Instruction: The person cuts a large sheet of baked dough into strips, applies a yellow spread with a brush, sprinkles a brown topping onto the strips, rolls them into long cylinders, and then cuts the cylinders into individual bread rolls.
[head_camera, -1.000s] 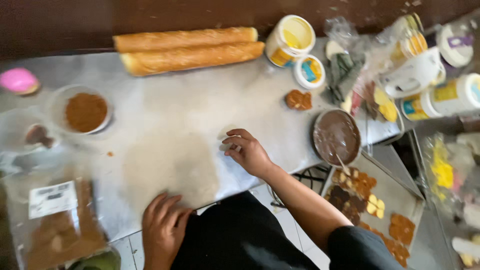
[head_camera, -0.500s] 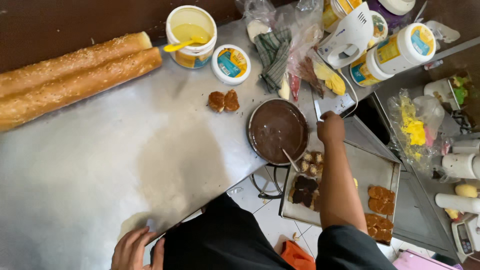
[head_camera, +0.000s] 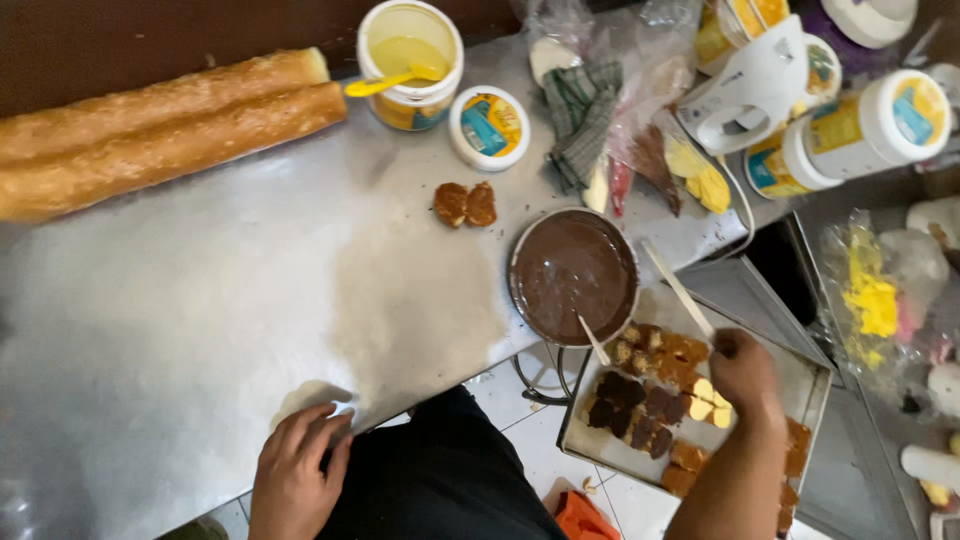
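Note:
My right hand (head_camera: 745, 372) is closed around the lower end of a thin pale stick (head_camera: 678, 290) that slants up toward the bowl. It hovers over a metal tray (head_camera: 812, 385) holding several brown, dark and yellow-topped pastry pieces (head_camera: 650, 395). A round metal bowl of chocolate spread (head_camera: 572, 275) stands just left of the tray, with a small utensil (head_camera: 594, 340) leaning on its rim. My left hand (head_camera: 295, 472) rests at the table's near edge, fingers on a pale lump of dough (head_camera: 308, 395).
Two long golden loaves (head_camera: 150, 130) lie at the back left of the steel table (head_camera: 200, 300). A yellow tub with a spoon (head_camera: 410, 60), its lid (head_camera: 488, 125), two small brown pieces (head_camera: 465, 203), a folded cloth (head_camera: 580, 120), a white hand mixer (head_camera: 760, 85) and a jar (head_camera: 850, 130) crowd the back right.
My right hand has come from behind the chocolate bowl toward me and now sits over the tray, gripping the stick. My left hand stays at the table's near edge.

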